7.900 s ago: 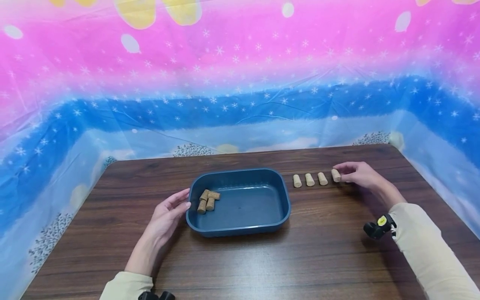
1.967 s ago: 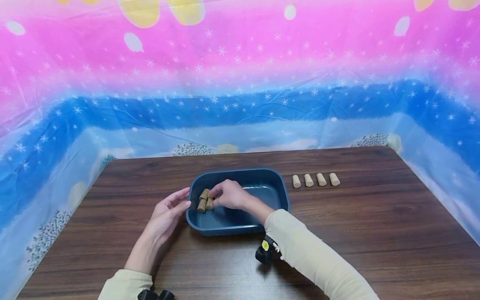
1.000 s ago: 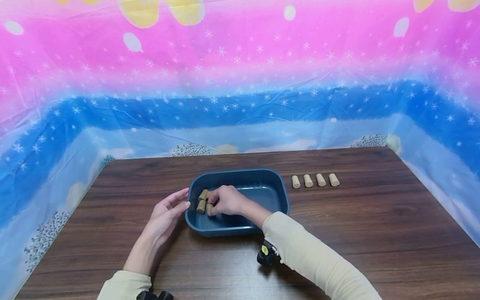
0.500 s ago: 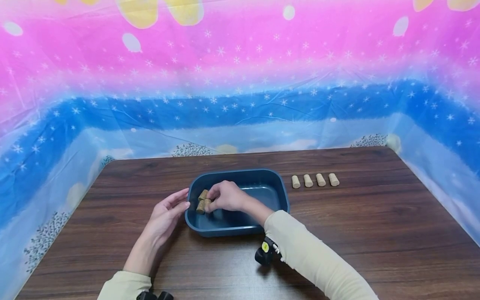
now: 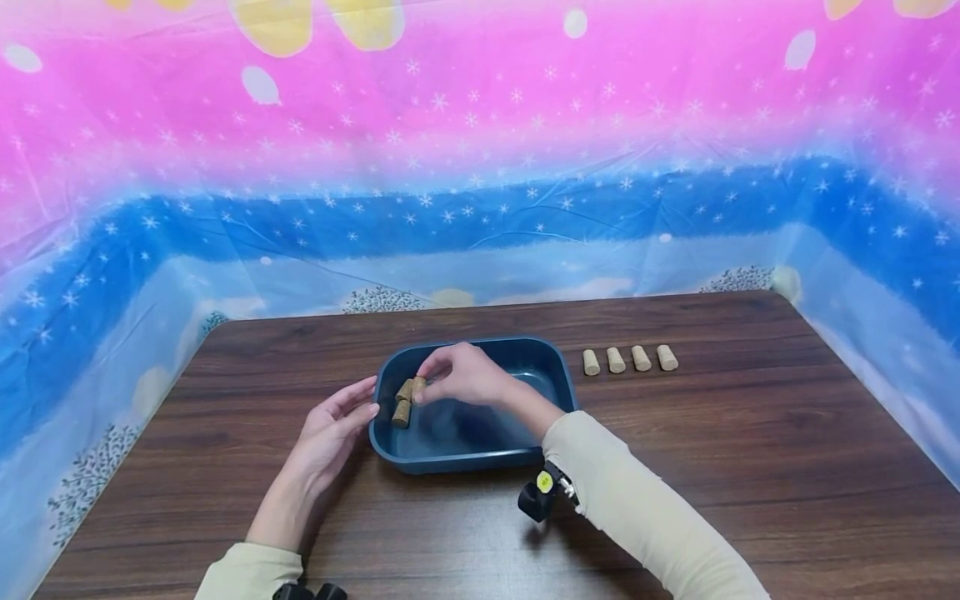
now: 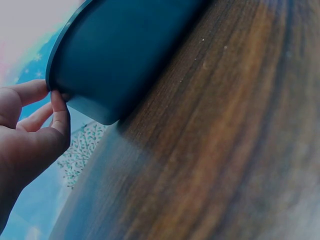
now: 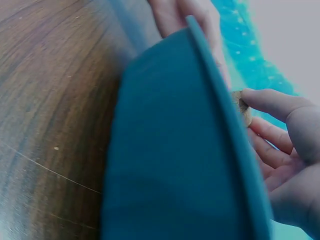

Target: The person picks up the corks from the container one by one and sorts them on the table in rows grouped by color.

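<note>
My left hand [image 5: 330,423], fingers relaxed, touches the left end of a blue tray [image 5: 457,439]. Inside, two brown corks [image 5: 401,414] lie leftmost; just beside them, a third cork [image 5: 419,388] is pinched by my right hand [image 5: 471,377]; a slack pinch could drop it. Farther right, four pale corks [image 5: 616,360] line the surface [image 5: 720,467].

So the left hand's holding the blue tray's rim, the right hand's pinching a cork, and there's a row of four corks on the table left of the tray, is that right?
Not quite: the row of four corks lies to the right of the blue tray, as the head view shows. The rest of your statement stands.
</note>
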`<control>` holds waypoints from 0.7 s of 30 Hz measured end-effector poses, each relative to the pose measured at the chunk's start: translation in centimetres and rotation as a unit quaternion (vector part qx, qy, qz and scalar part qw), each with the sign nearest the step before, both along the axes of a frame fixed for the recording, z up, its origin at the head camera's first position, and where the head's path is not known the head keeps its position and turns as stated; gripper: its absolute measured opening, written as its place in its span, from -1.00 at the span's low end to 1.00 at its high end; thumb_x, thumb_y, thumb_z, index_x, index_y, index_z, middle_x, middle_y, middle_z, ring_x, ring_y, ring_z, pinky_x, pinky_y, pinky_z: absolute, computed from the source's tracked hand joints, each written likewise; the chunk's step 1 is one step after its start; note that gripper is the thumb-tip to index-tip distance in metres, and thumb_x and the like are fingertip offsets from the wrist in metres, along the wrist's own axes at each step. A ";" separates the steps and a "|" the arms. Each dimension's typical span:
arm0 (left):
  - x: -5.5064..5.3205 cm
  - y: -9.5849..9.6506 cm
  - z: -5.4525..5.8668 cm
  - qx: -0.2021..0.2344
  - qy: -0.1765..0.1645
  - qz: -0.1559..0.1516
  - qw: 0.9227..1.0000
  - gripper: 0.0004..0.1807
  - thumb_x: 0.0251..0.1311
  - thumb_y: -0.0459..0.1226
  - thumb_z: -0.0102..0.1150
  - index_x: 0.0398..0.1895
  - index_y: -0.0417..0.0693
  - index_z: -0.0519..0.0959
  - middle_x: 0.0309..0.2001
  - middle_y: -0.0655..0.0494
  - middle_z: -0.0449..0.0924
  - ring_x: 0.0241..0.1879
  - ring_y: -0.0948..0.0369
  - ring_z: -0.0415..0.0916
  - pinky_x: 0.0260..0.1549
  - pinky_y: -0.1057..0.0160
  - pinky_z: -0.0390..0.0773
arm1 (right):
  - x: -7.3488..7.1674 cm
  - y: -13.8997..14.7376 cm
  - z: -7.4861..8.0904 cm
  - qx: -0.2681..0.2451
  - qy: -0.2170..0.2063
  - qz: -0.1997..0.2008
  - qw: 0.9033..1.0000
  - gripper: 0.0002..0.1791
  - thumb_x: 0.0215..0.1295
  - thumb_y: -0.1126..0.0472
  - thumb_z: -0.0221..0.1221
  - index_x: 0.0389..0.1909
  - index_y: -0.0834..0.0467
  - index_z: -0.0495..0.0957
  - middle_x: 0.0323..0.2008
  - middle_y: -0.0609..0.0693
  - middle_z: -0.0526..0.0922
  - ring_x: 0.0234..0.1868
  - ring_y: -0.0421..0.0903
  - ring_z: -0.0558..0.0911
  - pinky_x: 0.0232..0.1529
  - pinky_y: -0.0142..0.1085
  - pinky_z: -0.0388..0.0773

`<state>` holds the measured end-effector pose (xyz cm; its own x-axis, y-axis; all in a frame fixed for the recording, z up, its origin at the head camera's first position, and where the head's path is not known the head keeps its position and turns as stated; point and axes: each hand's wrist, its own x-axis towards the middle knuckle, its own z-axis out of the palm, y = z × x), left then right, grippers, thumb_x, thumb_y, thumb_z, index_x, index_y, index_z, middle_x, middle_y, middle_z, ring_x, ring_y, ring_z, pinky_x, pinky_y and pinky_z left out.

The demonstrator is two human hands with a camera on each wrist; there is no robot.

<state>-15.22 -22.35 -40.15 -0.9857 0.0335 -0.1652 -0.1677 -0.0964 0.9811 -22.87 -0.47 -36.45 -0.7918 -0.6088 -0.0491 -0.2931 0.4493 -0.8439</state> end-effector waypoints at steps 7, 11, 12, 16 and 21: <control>0.0 0.0 -0.2 -0.002 0.003 0.003 1.000 -0.40 0.36 -0.41 0.05 0.42 -0.32 0.16 0.30 -0.17 0.22 0.14 0.21 0.34 0.07 0.45 0.38 | -0.3 1.7 0.9 -0.049 -0.019 -0.013 0.999 -0.68 0.17 0.21 0.36 -0.06 0.18 0.61 -0.17 -0.05 0.64 -0.14 -0.15 0.62 -0.06 -0.25 0.56; 0.0 0.0 -0.2 0.001 0.002 0.003 1.000 -0.40 0.36 -0.41 0.06 0.42 -0.32 0.16 0.30 -0.17 0.22 0.13 0.22 0.34 0.08 0.45 0.38 | -0.5 3.0 1.3 -0.072 -0.022 -0.014 0.997 -0.62 0.19 0.22 0.34 0.03 0.22 0.59 -0.13 -0.01 0.64 -0.12 -0.12 0.62 -0.04 -0.22 0.55; 0.0 0.0 -0.1 0.000 0.001 0.002 1.000 -0.40 0.36 -0.41 0.06 0.42 -0.32 0.16 0.30 -0.16 0.22 0.13 0.22 0.34 0.08 0.45 0.38 | -0.5 3.4 1.4 -0.077 -0.021 -0.011 0.997 -0.60 0.20 0.22 0.33 0.06 0.23 0.58 -0.13 0.00 0.64 -0.12 -0.11 0.61 -0.04 -0.22 0.55; 0.0 0.0 -0.1 0.000 -0.002 0.002 1.000 -0.40 0.36 -0.39 0.06 0.42 -0.30 0.17 0.30 -0.16 0.22 0.14 0.21 0.33 0.09 0.44 0.37 | -0.6 4.8 1.7 -0.081 -0.010 -0.009 0.997 -0.55 0.24 0.22 0.30 0.13 0.27 0.55 -0.12 0.01 0.64 -0.12 -0.09 0.59 -0.07 -0.20 0.55; 0.0 0.0 0.0 0.000 -0.004 0.002 1.000 -0.40 0.36 -0.39 0.06 0.43 -0.29 0.17 0.31 -0.15 0.22 0.17 0.17 0.30 0.10 0.44 0.36 | -0.8 6.6 1.9 -0.078 -0.009 -0.015 0.997 -0.57 0.24 0.20 0.29 0.11 0.26 0.56 -0.14 -0.01 0.65 -0.12 -0.09 0.59 -0.04 -0.12 0.54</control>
<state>-15.25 -22.33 -40.19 -0.9844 0.0299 -0.1733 -0.1754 -0.0978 0.9796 -23.64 6.11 -34.54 -0.8091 -0.5869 0.0304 -0.2666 0.3204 -0.9090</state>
